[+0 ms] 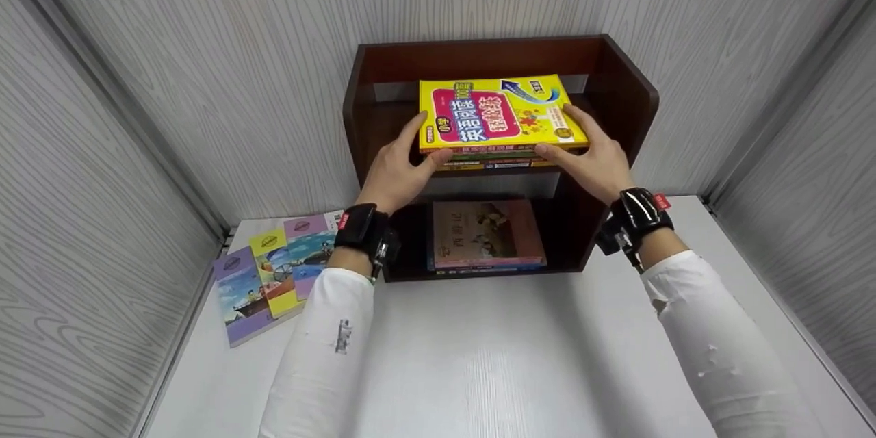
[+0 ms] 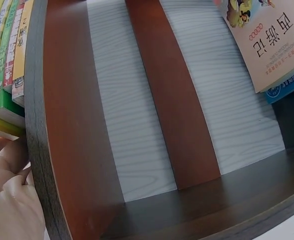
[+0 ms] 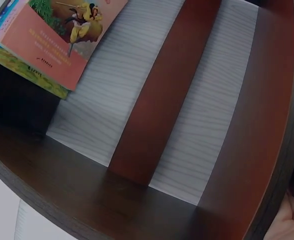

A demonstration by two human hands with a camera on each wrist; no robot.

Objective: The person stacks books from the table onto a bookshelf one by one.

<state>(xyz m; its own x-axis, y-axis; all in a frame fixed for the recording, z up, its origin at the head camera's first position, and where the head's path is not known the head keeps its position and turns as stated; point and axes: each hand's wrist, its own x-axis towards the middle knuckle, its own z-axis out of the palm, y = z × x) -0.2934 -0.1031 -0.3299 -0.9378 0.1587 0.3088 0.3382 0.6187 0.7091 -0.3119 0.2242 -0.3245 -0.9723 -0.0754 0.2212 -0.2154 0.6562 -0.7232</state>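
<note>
A stack of books with a yellow-covered book on top lies on the upper shelf of a dark brown bookshelf. My left hand holds the stack's left front corner, thumb on the front edge and fingers along the side. At the right front corner, my right hand grips it in much the same way. The left wrist view shows several book spines above the left hand. Only part of the right hand appears in the right wrist view, at the lower right.
On the lower shelf lies another stack, topped by a pinkish book. Three picture-covered books overlap in a fan on the white table, left of the bookshelf. Grey wood-grain panels stand behind and on both sides.
</note>
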